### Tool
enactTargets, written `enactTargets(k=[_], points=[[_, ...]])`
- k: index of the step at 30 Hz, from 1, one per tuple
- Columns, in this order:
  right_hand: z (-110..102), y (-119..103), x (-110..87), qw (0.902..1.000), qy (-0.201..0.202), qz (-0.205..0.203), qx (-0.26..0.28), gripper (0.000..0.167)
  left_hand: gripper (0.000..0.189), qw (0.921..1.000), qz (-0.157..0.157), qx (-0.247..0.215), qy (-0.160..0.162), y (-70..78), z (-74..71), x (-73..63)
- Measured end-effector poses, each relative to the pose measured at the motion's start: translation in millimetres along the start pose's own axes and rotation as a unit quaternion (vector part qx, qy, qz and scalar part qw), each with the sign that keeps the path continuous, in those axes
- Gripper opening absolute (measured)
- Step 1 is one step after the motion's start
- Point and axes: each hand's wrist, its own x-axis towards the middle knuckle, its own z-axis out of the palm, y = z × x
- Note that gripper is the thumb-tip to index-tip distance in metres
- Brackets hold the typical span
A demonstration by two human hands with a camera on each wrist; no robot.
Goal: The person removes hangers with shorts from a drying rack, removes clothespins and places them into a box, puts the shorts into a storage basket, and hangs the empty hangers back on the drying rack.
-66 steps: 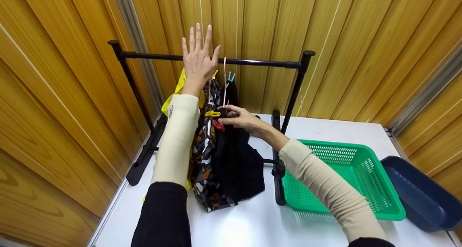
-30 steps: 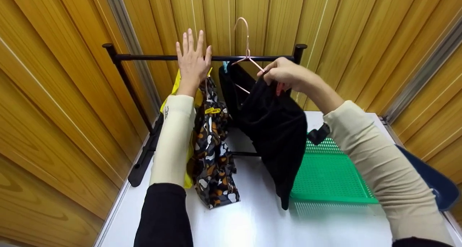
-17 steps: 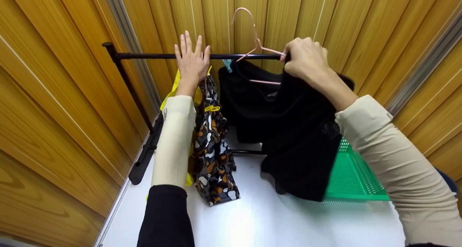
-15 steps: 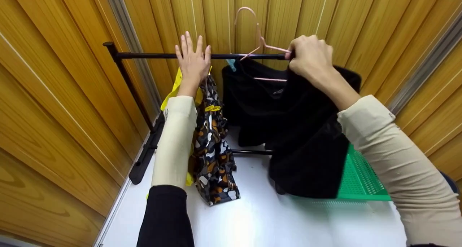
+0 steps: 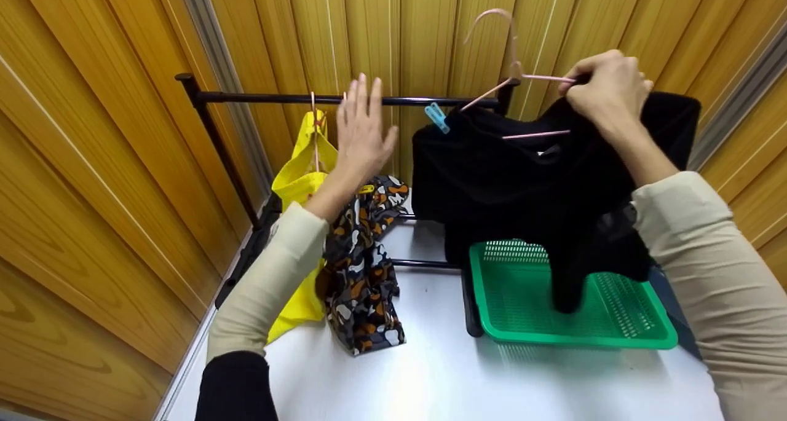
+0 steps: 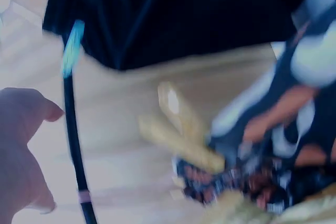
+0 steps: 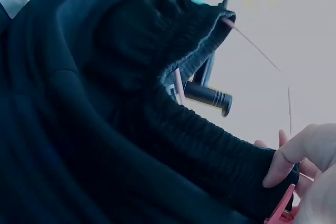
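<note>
My right hand (image 5: 605,92) grips one waist corner of black elastic-waist pants (image 5: 492,169), around the arm of a pink wire hanger (image 5: 515,52). A red clothespin (image 7: 281,211) sits by those fingers in the right wrist view. At the other waist corner is a blue clothespin (image 5: 437,118). The hanger's hook stands above the rack, off the bar. My left hand (image 5: 363,129), fingers straight and holding nothing, is raised in front of the black rack bar (image 5: 246,97). Beneath it hangs a camouflage garment (image 5: 363,273) with a yellow clothespin (image 5: 366,189).
A yellow garment (image 5: 301,187) hangs on a pink hanger at the rack's left. Below the black pants a green perforated basket (image 5: 578,337) stands on the white table (image 5: 430,372). A dark blue basin (image 5: 675,310) is mostly hidden beside it. Wood-patterned walls surround the table.
My right hand has pulled the black pants and hanger away from the camouflage garment, up and to the right over the basket. My left hand has shifted right and slightly down, uncovering the yellow garment.
</note>
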Motion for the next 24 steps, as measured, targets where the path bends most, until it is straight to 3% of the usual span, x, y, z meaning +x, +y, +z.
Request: enactTargets(k=[4,7,9,12,15,17,20,24], points=[[-15.4,21.3,4.6,0.9963,0.017,0.039,0.074,0.021,0.101,0.9972,0.029,-0.022,-0.065,28.4,5.6,-27.6],[-19.5,28.6,4.3,0.9806,0.021,0.044,0.19,0.03,0.113,0.9924,0.031,-0.042,-0.112,37.2,13.5,-41.5],[-20.0,31.2,1.9,0.9613,0.017,0.044,0.272,0.034,0.118,0.9888,0.019,-0.058,-0.136,38.0,19.9,-47.6],[-19.7,35.1,-0.9,0.9226,0.006,0.045,0.383,0.043,0.126,0.9825,-0.006,-0.079,-0.169,34.6,30.2,-52.9],[-19.9,42.0,-2.7,0.8883,-0.002,0.055,0.456,0.044,0.131,0.9763,-0.02,-0.099,-0.191,30.2,41.9,-55.4],[-20.7,49.8,-3.2,0.8661,-0.007,0.071,0.495,0.044,0.128,0.9746,-0.004,-0.123,-0.187,29.5,52.8,-55.4],[-20.8,66.7,-4.0,0.8402,-0.016,0.111,0.531,0.045,0.115,0.973,0.031,-0.157,-0.166,36.2,73.1,-52.8],[-10.9,97.9,-8.2,0.7906,-0.034,0.17,0.587,0.044,0.09,0.9687,0.072,-0.171,-0.165,56.0,99.5,-48.1]])
